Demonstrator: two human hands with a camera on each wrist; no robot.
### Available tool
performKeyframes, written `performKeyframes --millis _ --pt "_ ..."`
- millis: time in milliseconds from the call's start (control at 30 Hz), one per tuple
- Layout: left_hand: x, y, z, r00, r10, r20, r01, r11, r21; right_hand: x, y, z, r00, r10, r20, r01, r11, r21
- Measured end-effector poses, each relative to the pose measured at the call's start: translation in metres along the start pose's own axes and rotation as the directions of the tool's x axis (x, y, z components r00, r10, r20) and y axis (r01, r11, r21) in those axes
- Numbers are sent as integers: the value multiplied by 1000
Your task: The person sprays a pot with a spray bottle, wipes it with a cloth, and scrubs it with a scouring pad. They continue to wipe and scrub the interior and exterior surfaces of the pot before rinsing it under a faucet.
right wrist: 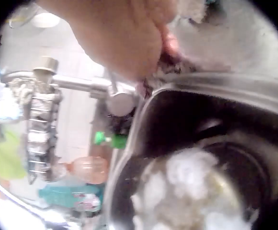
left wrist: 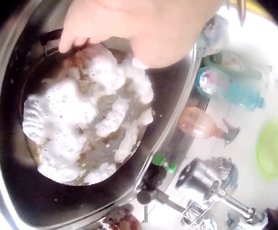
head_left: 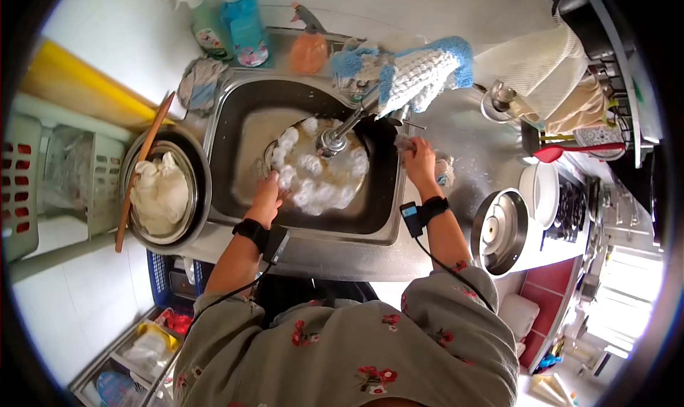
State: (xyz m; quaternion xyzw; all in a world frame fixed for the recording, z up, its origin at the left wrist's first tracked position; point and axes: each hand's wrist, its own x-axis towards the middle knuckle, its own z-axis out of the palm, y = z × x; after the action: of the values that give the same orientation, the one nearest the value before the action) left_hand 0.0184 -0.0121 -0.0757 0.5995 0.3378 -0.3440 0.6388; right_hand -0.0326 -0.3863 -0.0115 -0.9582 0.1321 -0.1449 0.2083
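A round pan of cloudy water topped with white foam sits in the steel sink. At its near left rim is my left hand, fingertips right by the foam and beside a dark handle. Whether these fingers grip the rim I cannot tell. My right hand, at the sink's right edge, pinches a crumpled greyish-pink scrubber. In the right wrist view the palm hides most of it. Just right of that hand lies a pale mesh scourer.
The faucet reaches over the pan, with blue-and-white knitted cloths hung on it. Bottles, among them an orange spray bottle, line the back. Nested bowls stand left under a wooden stick; a steel pan stands right.
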Motion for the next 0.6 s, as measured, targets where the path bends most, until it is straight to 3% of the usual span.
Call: performKeyframes --millis 67,133,167,200,267,300,333,433,533,567,600 --pt "-21 10 7 1000 -1 5 1 996 85 -13 -40 0 969 184 165 -221 945 240" --pt "-42 20 12 979 203 13 -198 933 300 -21 -71 10 907 293 302 -396 839 374" --pt "-47 24 13 954 299 36 -287 869 404 -23 -82 17 882 326 341 -452 793 409" --pt "-46 31 14 916 398 55 -338 688 643 -24 -85 21 854 358 379 -506 741 441" --pt "-32 18 5 747 632 207 -502 332 799 -12 -75 33 986 145 83 -164 931 326" --pt "-34 15 4 640 704 308 -536 122 835 -4 -73 36 999 8 -52 3 975 224" --pt "-36 13 3 623 700 349 -551 76 831 3 -75 37 997 69 -22 -62 973 224" --pt "-44 11 7 595 663 455 -572 -49 819 17 -74 68 984 -177 -29 179 959 219" --pt "-49 10 11 610 602 515 -548 -148 823 24 -82 107 995 -91 35 72 930 360" --pt "-49 10 11 611 595 522 -529 -183 828 27 -85 118 992 -83 90 49 942 333" --pt "-47 10 10 612 586 531 -511 -219 831 28 -103 103 974 -173 149 125 950 286"
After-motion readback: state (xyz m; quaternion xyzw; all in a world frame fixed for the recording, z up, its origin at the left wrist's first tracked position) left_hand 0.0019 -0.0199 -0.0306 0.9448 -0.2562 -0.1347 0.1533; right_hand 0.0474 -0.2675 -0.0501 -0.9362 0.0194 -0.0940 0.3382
